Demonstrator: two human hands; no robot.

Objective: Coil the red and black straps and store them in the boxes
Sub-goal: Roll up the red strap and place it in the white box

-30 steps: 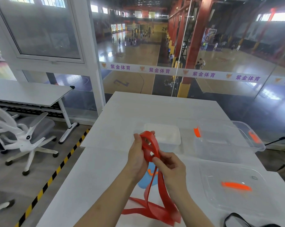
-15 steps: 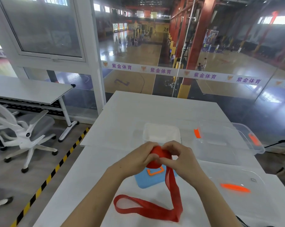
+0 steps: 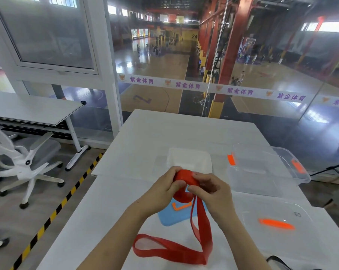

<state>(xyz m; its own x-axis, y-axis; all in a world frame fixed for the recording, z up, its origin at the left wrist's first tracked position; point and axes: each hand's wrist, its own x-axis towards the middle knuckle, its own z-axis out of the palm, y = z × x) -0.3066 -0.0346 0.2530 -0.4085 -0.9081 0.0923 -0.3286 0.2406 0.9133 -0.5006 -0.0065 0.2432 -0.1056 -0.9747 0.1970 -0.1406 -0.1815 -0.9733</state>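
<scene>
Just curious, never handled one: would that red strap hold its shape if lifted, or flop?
Probably floppy: the red strap droops from the left hand and right hand and folds over on the white table. Likely light: a pinch holds it. It may unwind if released.

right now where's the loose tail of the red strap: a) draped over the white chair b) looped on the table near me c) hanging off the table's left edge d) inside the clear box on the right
B: the red strap drops from the coil held by the left hand and right hand and lies looped on the white table, outside the clear box.
</scene>
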